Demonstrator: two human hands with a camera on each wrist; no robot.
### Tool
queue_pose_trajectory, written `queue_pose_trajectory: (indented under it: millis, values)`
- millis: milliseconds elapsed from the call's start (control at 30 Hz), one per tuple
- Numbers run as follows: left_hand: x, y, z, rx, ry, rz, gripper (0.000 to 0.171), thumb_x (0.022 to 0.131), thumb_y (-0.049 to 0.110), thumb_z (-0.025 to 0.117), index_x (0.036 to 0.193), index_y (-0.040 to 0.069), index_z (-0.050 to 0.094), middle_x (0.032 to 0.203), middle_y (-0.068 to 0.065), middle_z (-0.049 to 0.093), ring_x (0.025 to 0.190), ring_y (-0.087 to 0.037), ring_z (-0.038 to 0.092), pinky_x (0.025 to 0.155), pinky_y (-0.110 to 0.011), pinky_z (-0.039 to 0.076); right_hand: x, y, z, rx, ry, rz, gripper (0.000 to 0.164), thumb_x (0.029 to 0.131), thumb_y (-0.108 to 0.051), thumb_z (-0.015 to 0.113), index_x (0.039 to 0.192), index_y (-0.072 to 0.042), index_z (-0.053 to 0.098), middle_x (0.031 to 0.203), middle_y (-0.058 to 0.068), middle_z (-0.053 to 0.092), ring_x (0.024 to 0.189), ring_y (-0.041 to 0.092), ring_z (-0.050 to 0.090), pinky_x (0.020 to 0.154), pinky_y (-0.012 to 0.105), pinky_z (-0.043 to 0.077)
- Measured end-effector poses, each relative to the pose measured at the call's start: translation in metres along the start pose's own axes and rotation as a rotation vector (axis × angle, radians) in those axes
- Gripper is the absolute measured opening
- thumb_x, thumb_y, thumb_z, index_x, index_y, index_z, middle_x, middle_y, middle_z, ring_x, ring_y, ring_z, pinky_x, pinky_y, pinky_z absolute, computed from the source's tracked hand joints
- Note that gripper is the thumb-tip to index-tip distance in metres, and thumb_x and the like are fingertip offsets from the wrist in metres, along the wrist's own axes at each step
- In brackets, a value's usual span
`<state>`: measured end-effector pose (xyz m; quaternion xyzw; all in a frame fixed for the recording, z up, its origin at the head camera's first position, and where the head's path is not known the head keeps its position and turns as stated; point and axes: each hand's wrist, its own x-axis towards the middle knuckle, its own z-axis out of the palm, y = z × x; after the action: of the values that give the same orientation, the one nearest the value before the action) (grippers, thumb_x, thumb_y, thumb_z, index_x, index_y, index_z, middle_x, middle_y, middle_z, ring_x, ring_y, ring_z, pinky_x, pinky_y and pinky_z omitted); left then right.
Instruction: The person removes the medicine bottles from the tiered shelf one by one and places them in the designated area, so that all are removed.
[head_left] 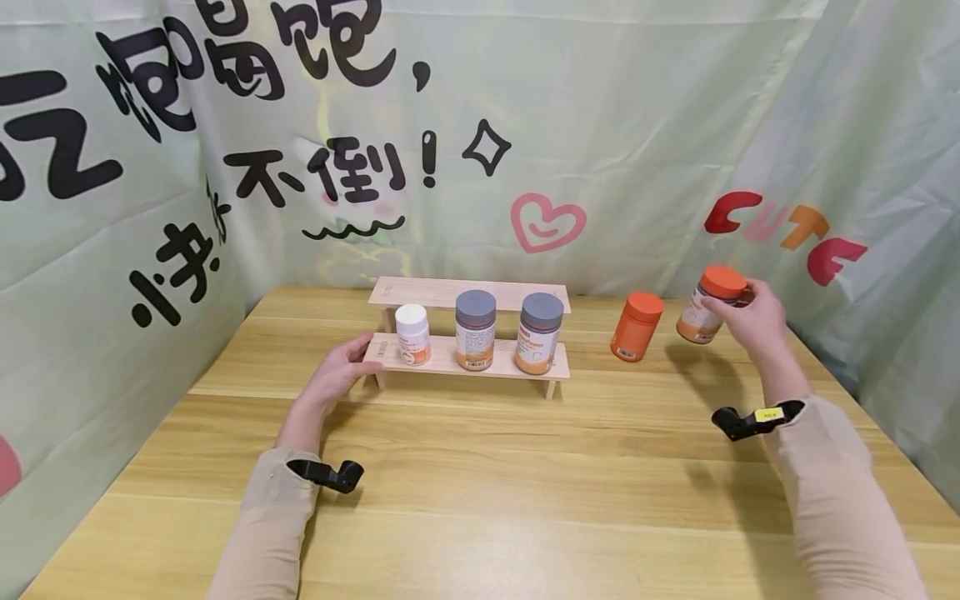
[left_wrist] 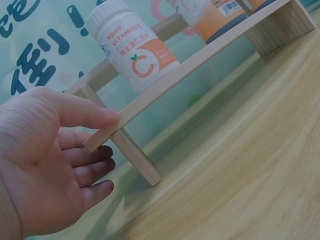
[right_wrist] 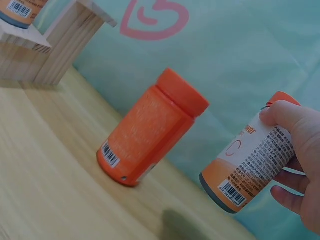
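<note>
My left hand pinches the left end of a two-tier wooden display rack, thumb on the lower board's edge and fingers beneath it. On that lower tier stand a small white vitamin C bottle and two grey-lidded supplement bottles, one in the middle and one at the right. My right hand grips a supplement bottle with an orange lid, tilted and held above the table. An all-orange bottle stands on the table between the rack and that hand.
The rack's raised back tier stands near the table's far edge. A pale printed curtain hangs behind and along both sides of the wooden table.
</note>
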<state>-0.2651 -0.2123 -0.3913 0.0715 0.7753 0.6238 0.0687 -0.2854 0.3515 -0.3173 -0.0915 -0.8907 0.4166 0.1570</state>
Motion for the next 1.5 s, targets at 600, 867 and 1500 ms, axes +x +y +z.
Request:
queue_pose_trajectory:
  millis: [600, 867, 1500]
  values:
    - [-0.001, 0.0, 0.0, 0.001, -0.004, 0.007, 0.071, 0.089, 0.002, 0.056, 0.144, -0.009, 0.013, 0.149, -0.027, 0.015, 0.137, -0.035, 0.016, 0.111, -0.043, 0.015, -0.011, 0.023, 0.022, 0.003, -0.029, -0.002, 0.073, 0.088, -0.034, 0.058, 0.136, 0.013, 0.028, 0.131, 0.035, 0.039, 0.116, 0.045, 0.041, 0.094, 0.054, 0.036]
    - [0.0, 0.0, 0.001, -0.001, 0.011, -0.002, 0.072, 0.087, 0.002, 0.057, 0.144, -0.007, 0.016, 0.149, -0.026, 0.018, 0.136, -0.035, 0.019, 0.111, -0.043, 0.016, -0.013, 0.025, 0.027, -0.001, -0.043, 0.016, 0.072, 0.089, -0.034, 0.058, 0.136, 0.012, 0.029, 0.132, 0.034, 0.039, 0.118, 0.045, 0.04, 0.095, 0.054, 0.035]
    - [0.0, 0.001, 0.0, 0.003, 0.015, -0.021, 0.071, 0.088, 0.004, 0.058, 0.145, -0.006, 0.016, 0.15, -0.024, 0.017, 0.137, -0.034, 0.018, 0.111, -0.042, 0.015, -0.017, 0.03, 0.023, 0.064, -0.118, -0.026, 0.074, 0.09, -0.03, 0.058, 0.14, 0.011, 0.021, 0.133, 0.031, 0.036, 0.111, 0.035, 0.04, 0.087, 0.038, 0.039]
